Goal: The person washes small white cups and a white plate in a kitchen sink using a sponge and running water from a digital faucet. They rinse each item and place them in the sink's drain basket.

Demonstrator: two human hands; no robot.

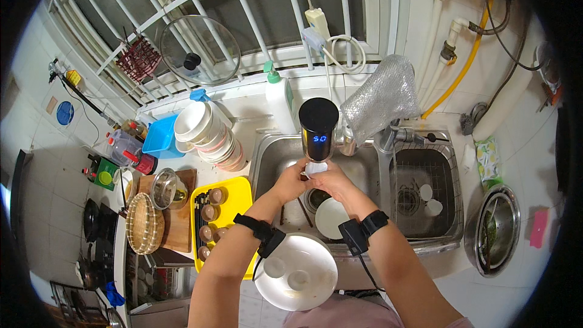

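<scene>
My left hand (290, 182) and my right hand (336, 181) together hold a small white cup (315, 169) over the left basin (364, 177) of a steel sink. Directly above the cup stands a black electric faucet (318, 130) with a lit blue display. Beneath my right forearm a white dish (329, 219) lies in the basin. Chopsticks (304, 212) rest on the basin floor beside the drain. At the sink's front edge, between my arms, is a large white plate (319, 255) carrying two small white cups (274, 267). Whether water is running cannot be seen.
Two more cups (433, 207) sit in the right basin with its wire rack (410, 157). Left are stacked bowls (214, 139) and a yellow tray (239, 196) with brown cups and chopsticks. A soap bottle (281, 100) and bubble wrap (382, 95) stand behind; steel bowls (510, 232) are right.
</scene>
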